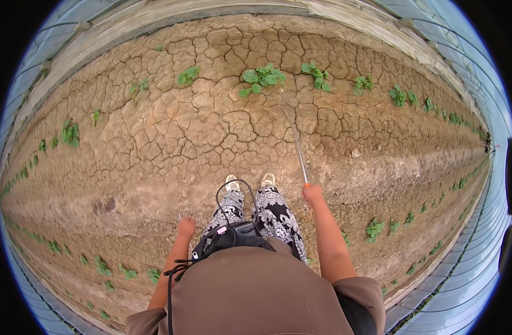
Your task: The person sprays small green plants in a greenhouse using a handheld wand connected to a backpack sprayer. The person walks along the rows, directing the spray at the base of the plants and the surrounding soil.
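My right hand is closed around the orange handle end of a long thin metal wand, which points forward over the cracked soil. The wand's far tip is near a leafy green seedling clump; whether it touches the leaves I cannot tell. To the right of that clump grows another green plant. My left hand is closed beside my left hip. A thin pale rod or tube shows at it, partly hidden by the hand.
Rows of young plants run across cracked soil ahead, with further seedlings behind me. A compacted strip of earth runs across at my shoes. Curved greenhouse film walls enclose both sides. A black cable loops from my waist pack.
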Tool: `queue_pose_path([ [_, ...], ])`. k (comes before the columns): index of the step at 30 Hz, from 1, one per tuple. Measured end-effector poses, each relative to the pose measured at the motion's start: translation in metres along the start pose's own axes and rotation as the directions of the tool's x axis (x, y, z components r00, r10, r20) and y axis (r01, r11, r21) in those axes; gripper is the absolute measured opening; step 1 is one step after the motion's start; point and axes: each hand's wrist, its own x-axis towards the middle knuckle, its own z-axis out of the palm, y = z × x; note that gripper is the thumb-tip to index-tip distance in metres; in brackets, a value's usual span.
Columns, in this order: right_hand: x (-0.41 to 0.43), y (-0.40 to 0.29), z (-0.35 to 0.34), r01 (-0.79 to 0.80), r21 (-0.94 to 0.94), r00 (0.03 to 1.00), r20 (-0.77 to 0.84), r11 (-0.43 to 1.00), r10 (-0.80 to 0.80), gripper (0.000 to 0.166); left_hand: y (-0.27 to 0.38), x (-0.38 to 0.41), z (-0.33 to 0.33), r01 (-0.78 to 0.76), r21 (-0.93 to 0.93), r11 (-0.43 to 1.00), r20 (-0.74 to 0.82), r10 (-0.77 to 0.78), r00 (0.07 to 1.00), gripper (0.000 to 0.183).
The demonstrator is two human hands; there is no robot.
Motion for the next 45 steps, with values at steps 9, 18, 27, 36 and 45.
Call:
queue_pose_path([
  [9,0.034,0.040,0.028,0.155,-0.194,0.988,0.025,0.969,-0.153,0.013,0.024,-0.022,0.021,-0.067,-0.097,0.993,-0.003,0.067,0.998,0.030],
  [18,0.032,0.059,0.029,0.163,-0.338,0.986,0.080,0.927,-0.144,0.029,0.033,-0.034,0.013,-0.070,-0.064,0.995,0.010,0.071,0.997,0.031],
  [27,-0.046,0.051,-0.014,0.282,-0.501,0.954,0.057,0.818,-0.295,0.031,0.080,-0.051,0.008,-0.062,0.003,0.998,0.011,0.062,0.998,0.031],
  [36,-0.033,0.053,-0.005,0.159,-0.541,0.984,0.014,0.826,-0.180,0.031,0.081,-0.033,0.024,-0.146,0.008,0.989,0.010,0.146,0.989,0.030],
  [45,-0.043,0.076,-0.020,0.199,-0.548,0.975,0.030,0.812,-0.218,0.031,0.074,-0.035,0.019,-0.093,0.022,0.995,0.030,0.092,0.995,0.030],
])
